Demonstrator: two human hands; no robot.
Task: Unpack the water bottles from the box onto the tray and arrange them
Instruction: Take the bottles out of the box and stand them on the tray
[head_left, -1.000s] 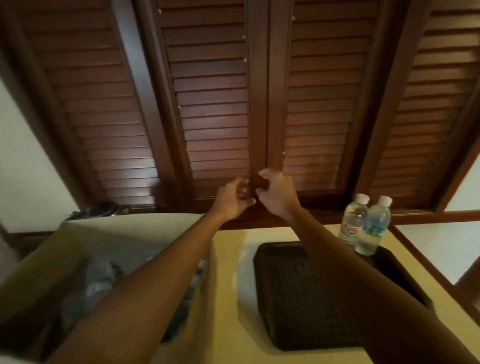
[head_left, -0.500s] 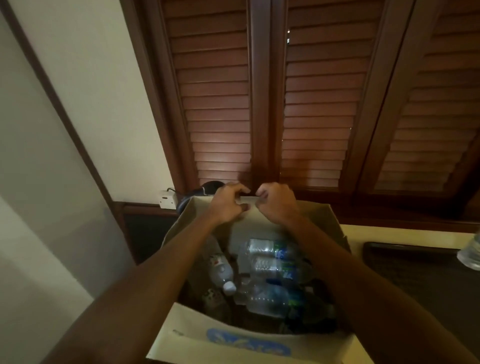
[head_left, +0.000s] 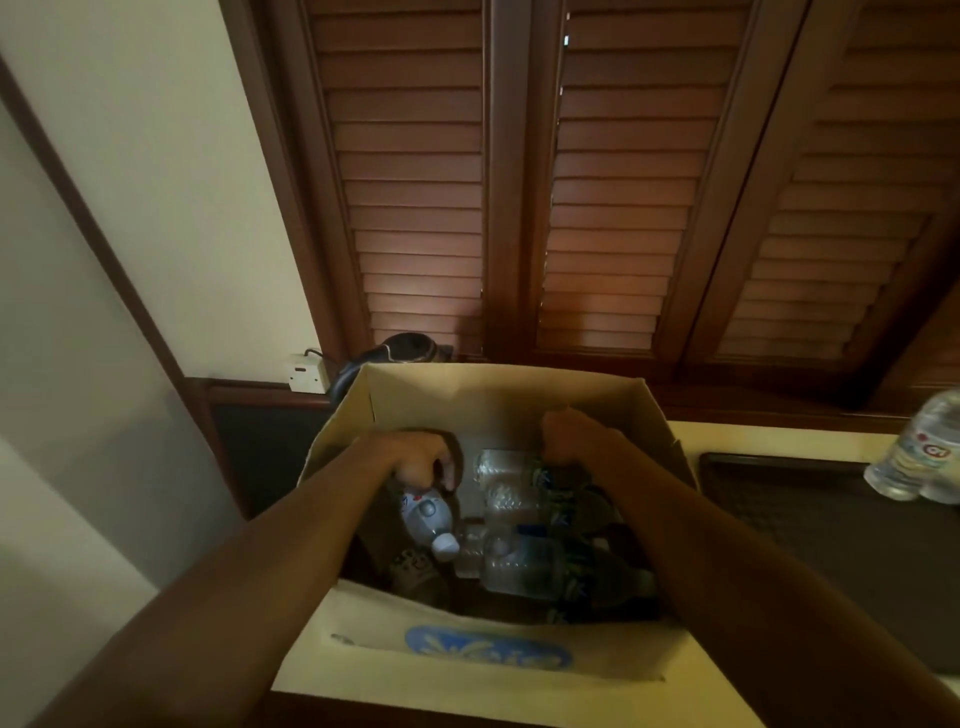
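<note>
Head view looks down into an open cardboard box (head_left: 498, 400) standing on the pale counter (head_left: 769, 436), with both hands inside it. Half a second ago both hands were together at the box's far rim; now they are apart and lower, among the bottles. The left hand (head_left: 415, 460) curls around the base end of a clear water bottle (head_left: 428, 519), which lies tilted with its long axis running toward the camera and its white cap pointing at the near wall. A small red mark shows on its label, too blurred to read. The right hand (head_left: 571, 436) reaches down onto a pile of bottles (head_left: 519, 499) lying on their sides, long axes roughly left to right; its fingers are hidden behind the knuckles, so I cannot tell whether it grips one, though it seems to be closing on the topmost. These bottles carry dark green-blue labels with no legible text. A blue oval logo (head_left: 488, 652) with pale lettering sits on the box's near flap, unreadable. To the right, a dark woven tray (head_left: 789, 488) holds two upright bottles (head_left: 919, 457) at the frame edge, one with a red-and-white label. Dark louvred shutters (head_left: 602, 182) fill the background.
</note>
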